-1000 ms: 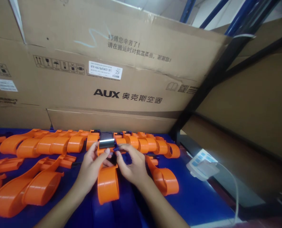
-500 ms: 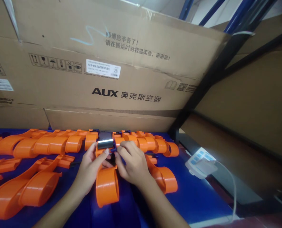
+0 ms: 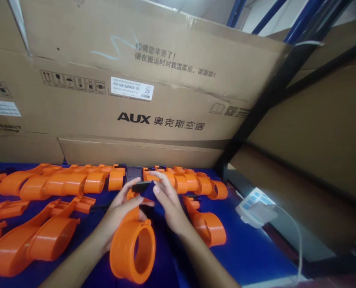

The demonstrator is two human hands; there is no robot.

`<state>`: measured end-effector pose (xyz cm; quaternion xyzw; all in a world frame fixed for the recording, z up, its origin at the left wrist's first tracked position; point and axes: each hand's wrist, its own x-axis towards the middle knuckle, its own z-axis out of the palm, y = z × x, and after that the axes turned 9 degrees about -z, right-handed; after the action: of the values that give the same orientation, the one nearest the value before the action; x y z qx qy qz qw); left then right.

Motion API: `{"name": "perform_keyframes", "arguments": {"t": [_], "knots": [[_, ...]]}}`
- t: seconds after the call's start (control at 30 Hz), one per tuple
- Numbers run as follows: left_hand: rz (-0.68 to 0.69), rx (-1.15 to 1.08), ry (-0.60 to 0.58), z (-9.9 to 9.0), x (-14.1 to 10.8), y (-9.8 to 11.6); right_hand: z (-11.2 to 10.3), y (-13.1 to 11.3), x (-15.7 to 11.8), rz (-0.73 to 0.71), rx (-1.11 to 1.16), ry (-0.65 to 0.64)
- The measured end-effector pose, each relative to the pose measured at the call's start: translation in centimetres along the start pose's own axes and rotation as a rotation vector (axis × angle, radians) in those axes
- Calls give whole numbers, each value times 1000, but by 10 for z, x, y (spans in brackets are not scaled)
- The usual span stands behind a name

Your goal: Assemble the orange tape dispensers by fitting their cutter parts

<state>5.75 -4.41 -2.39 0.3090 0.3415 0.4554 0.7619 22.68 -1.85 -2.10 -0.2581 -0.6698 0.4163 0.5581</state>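
Near the middle of the head view, an orange tape dispenser hangs between my hands, its open ring facing toward the lower right. My left hand is wrapped round its upper part from the left. On the right, my right hand has its thumb against the dark blue part at the dispenser's head, with its fingers behind. A dark strip lies across the top, between the two thumbs. The fingers under the head are partly hidden.
A phone stands behind my hands. Rows of orange dispensers lie on the blue surface to both sides. A white power strip with a cable is at the right. Large cardboard boxes and a dark rack post rise behind.
The held dispenser has turned, so its ring opening now shows. Its serrated head has tilted, uncovering the phone behind. My right thumb has moved onto the dark blue part.
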Motion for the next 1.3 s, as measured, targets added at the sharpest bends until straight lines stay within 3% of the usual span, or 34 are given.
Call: {"name": "perform_keyframes", "arguments": {"t": [0.1, 0.17, 0.3, 0.5, 0.63, 0.77, 0.87, 0.97, 1.07, 1.17, 1.3], "knots": [[-84, -38, -50, 5, -6, 3, -2, 0, 0, 112, 186, -90], [-94, -36, -87, 6, -9, 3, -3, 1, 0, 131, 220, -56], [13, 38, -150, 0, -6, -3, -2, 3, 0, 115, 143, 49], [169, 191, -39, -15, 13, -8, 9, 0, -1, 65, 25, 48], [212, 254, -12, -14, 14, -4, 12, -4, -1, 53, 19, 29], [149, 178, 13, -10, 9, -3, 3, -6, 1, 60, -89, -11], [59, 17, 37, -12, 7, -3, -12, -13, 3, 109, -322, -32], [-58, -88, -22, -21, 9, 3, -26, -27, 0, 192, -671, -185], [-145, -140, -117, -28, 9, 9, -32, -40, -5, 326, -907, -469], [-128, -187, -150, -25, 7, 11, -32, -45, -9, 366, -976, -681], [-35, -250, -125, -17, 2, 13, -33, -44, -8, 348, -960, -747]]}}
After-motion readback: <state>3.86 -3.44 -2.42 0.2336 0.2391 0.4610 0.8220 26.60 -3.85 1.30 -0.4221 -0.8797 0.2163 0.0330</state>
